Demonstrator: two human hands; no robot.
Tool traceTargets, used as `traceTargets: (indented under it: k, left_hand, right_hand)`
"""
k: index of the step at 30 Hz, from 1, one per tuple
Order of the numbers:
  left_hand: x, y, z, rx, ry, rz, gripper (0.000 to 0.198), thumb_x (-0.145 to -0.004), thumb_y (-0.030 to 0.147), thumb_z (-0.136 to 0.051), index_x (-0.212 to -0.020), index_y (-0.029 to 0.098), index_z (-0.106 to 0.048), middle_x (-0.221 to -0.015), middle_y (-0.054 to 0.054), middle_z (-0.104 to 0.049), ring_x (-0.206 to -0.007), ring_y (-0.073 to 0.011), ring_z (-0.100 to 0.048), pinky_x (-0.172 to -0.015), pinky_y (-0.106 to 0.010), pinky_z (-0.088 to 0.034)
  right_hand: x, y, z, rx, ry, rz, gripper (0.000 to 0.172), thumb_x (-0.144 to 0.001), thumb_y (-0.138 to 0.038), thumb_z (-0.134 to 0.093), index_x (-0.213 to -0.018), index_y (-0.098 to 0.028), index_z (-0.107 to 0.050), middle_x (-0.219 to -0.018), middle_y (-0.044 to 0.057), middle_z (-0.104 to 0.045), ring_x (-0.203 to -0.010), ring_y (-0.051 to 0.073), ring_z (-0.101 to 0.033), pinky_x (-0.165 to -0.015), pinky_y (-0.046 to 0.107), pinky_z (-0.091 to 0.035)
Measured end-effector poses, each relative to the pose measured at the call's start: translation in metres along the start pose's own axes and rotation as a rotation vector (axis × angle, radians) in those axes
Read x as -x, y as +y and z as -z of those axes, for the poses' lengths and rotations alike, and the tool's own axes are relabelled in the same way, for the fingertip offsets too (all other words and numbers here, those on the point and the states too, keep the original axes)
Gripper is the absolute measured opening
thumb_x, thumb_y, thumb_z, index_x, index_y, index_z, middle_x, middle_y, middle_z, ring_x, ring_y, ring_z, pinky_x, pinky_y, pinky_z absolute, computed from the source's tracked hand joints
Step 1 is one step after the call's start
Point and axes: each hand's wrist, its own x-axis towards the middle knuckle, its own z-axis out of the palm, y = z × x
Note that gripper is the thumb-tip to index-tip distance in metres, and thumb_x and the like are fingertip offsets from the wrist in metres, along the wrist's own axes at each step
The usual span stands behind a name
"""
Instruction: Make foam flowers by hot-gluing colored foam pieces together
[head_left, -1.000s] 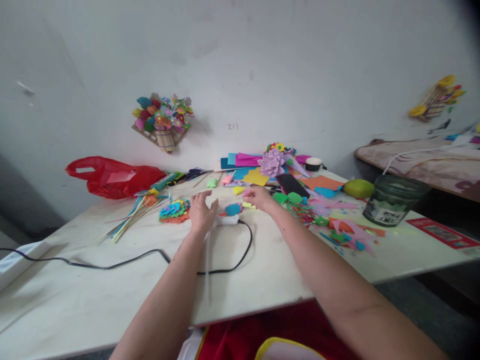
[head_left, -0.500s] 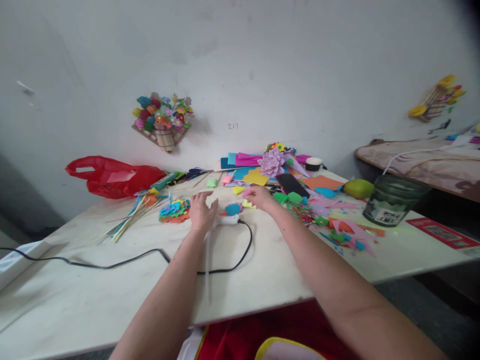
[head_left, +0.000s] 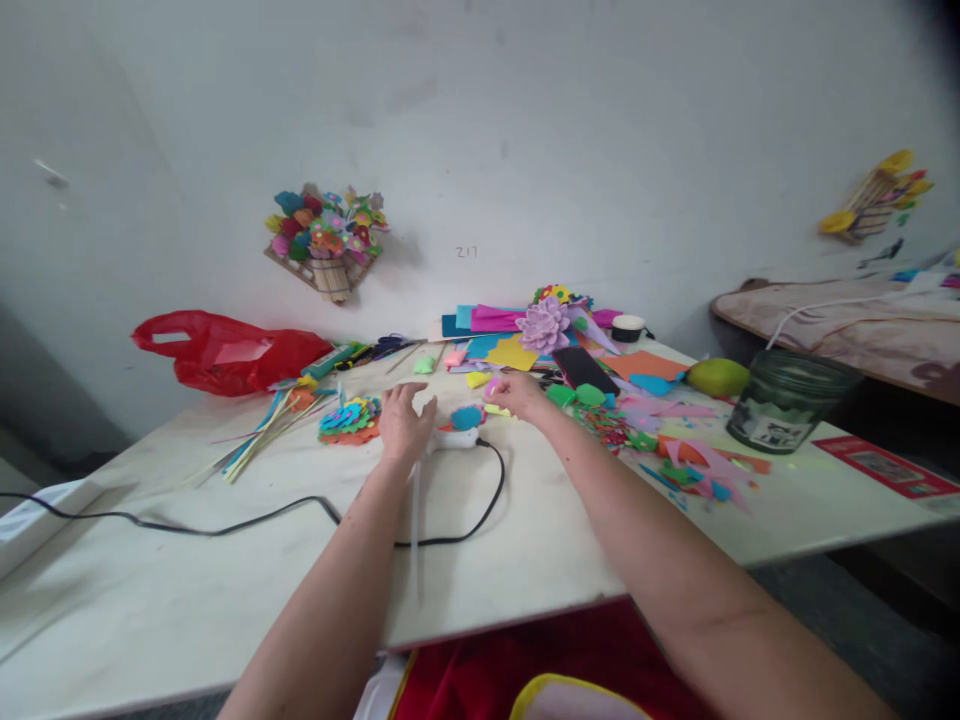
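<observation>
My left hand (head_left: 405,428) is open, thumb and fingers apart and curved, over the table beside a white glue gun (head_left: 456,439). A pale glue stick (head_left: 416,530) points from the gun toward me. Just left of that hand lies a stack of blue, yellow and orange foam flower shapes (head_left: 350,418). My right hand (head_left: 521,396) pinches a small pink foam piece (head_left: 492,388) at its fingertips. Below these fingers is a yellow piece (head_left: 495,410). A blue round shape with an orange edge (head_left: 466,418) rests between the hands, behind the gun.
A black cord (head_left: 247,527) crosses the table. Foam scraps (head_left: 682,455), a phone (head_left: 583,371) and a green glass jar (head_left: 787,400) are on the right. A red plastic bag (head_left: 229,355) and thin strips (head_left: 262,435) lie left. A lilac flower (head_left: 544,324) sits at the back.
The pink piece in my right fingertips has shifted slightly, and the yellow piece below shows less. My left hand has stayed in place.
</observation>
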Motion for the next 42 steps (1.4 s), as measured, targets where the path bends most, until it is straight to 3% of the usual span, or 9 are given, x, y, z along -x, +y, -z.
traceTargets:
  k: [5,9,12,15,18,20,25,31,42]
  left_hand:
    - [0.000,0.000,0.000,0.005,-0.006,-0.005,0.023,-0.074,0.029,-0.054,-0.094,0.021,-0.060,-0.094,-0.004,-0.062,-0.091,-0.0230,-0.051,-0.080,-0.035,-0.042]
    - [0.000,-0.001,-0.001,-0.006,-0.008,-0.004,0.023,-0.074,0.030,-0.054,-0.095,0.021,-0.060,-0.094,-0.004,-0.062,-0.091,-0.0230,-0.052,-0.081,-0.036,-0.042]
    - [0.000,0.000,0.000,-0.011,-0.020,0.003,0.023,-0.074,0.030,-0.053,-0.094,0.021,-0.060,-0.095,-0.005,-0.062,-0.091,-0.0233,-0.052,-0.081,-0.036,-0.042]
    - [0.000,0.002,0.001,-0.002,-0.023,0.005,0.024,-0.074,0.030,-0.053,-0.094,0.021,-0.061,-0.094,-0.004,-0.063,-0.092,-0.0236,-0.052,-0.080,-0.036,-0.042]
    - [0.000,0.003,0.001,0.000,-0.024,0.005,0.023,-0.074,0.030,-0.053,-0.094,0.022,-0.061,-0.094,-0.004,-0.063,-0.092,-0.0236,-0.052,-0.080,-0.036,-0.042]
    - [0.000,0.003,0.001,-0.004,-0.027,0.006,0.023,-0.074,0.030,-0.053,-0.094,0.022,-0.061,-0.094,-0.005,-0.062,-0.093,-0.0238,-0.052,-0.081,-0.036,-0.042]
    - [0.000,0.002,0.000,-0.012,-0.031,-0.001,0.024,-0.074,0.030,-0.053,-0.095,0.021,-0.061,-0.094,-0.005,-0.063,-0.093,-0.0239,-0.051,-0.081,-0.036,-0.041]
    - [0.000,0.002,0.001,-0.013,-0.039,0.002,0.023,-0.074,0.029,-0.053,-0.094,0.021,-0.061,-0.093,-0.005,-0.063,-0.093,-0.0241,-0.051,-0.080,-0.036,-0.042]
    - [0.000,0.003,0.001,-0.007,-0.039,-0.004,0.022,-0.075,0.029,-0.052,-0.094,0.021,-0.061,-0.094,-0.005,-0.062,-0.094,-0.0237,-0.051,-0.082,-0.037,-0.042]
  right_hand:
    - [-0.004,0.006,-0.002,-0.015,0.024,-0.026,0.017,-0.076,-0.023,-0.053,-0.072,-0.014,-0.067,-0.064,0.003,-0.066,-0.049,0.009,-0.055,-0.047,0.018,-0.037]
    - [-0.004,0.007,-0.001,-0.023,0.029,-0.025,0.036,-0.083,-0.037,-0.044,-0.066,-0.013,-0.065,-0.058,0.003,-0.064,-0.044,0.009,-0.053,-0.044,0.018,-0.037]
    - [-0.003,0.006,0.000,-0.012,0.032,-0.015,0.034,-0.076,-0.043,-0.054,-0.065,-0.013,-0.066,-0.056,0.003,-0.063,-0.045,0.009,-0.053,-0.045,0.018,-0.037]
    - [-0.002,0.005,-0.001,-0.028,0.001,0.032,0.016,-0.070,-0.027,-0.063,-0.075,-0.013,-0.068,-0.062,0.002,-0.065,-0.052,0.010,-0.057,-0.049,0.018,-0.039]
    - [-0.001,0.004,-0.002,-0.047,-0.040,0.042,0.018,-0.069,-0.014,-0.061,-0.085,-0.013,-0.068,-0.066,0.002,-0.066,-0.056,0.010,-0.058,-0.051,0.017,-0.041]
    - [0.000,0.003,-0.001,-0.041,-0.068,0.036,0.014,-0.073,-0.018,-0.057,-0.080,-0.012,-0.068,-0.064,0.003,-0.065,-0.052,0.009,-0.056,-0.049,0.017,-0.040]
    - [0.002,0.003,0.003,-0.005,-0.093,0.046,0.034,-0.080,-0.035,-0.048,-0.066,-0.011,-0.067,-0.054,0.003,-0.060,-0.043,0.009,-0.051,-0.044,0.018,-0.036]
    - [0.003,0.004,0.001,0.070,-0.115,0.065,0.013,-0.071,-0.019,-0.059,-0.076,-0.014,-0.069,-0.063,0.002,-0.064,-0.055,0.010,-0.055,-0.054,0.019,-0.040]
    - [0.012,-0.008,0.000,0.381,-0.166,0.126,0.018,-0.072,-0.025,-0.058,-0.083,-0.025,-0.072,-0.082,0.002,-0.069,-0.077,0.017,-0.060,-0.059,0.021,-0.038]
